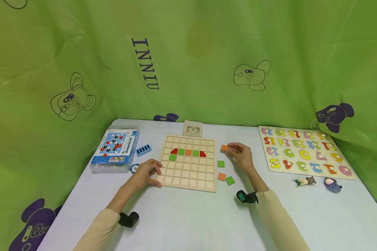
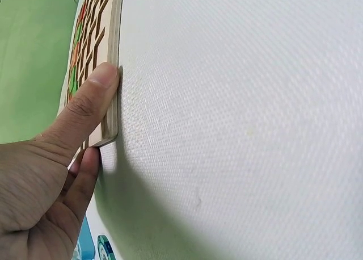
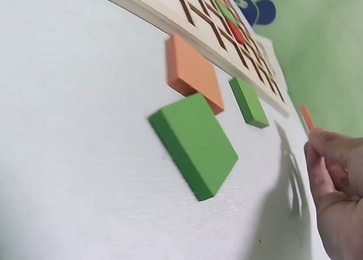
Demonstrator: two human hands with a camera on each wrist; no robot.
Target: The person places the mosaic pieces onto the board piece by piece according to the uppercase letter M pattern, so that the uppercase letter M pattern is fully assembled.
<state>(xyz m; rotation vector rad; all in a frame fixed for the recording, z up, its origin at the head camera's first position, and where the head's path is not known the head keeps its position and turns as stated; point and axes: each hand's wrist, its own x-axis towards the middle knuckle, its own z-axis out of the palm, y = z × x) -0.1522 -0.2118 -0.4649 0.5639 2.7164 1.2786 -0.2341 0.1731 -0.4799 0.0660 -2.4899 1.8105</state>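
Orange tile (image 1: 224,147) between right fingertips (image 1: 230,149)

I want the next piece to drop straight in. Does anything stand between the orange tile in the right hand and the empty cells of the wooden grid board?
Nothing visible does. The right hand pinches the orange tile just off the wooden grid board's right edge.

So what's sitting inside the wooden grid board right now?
The wooden grid board holds two red curved pieces, three green squares and one orange square near its far side. The left hand covers part of the near-left corner.
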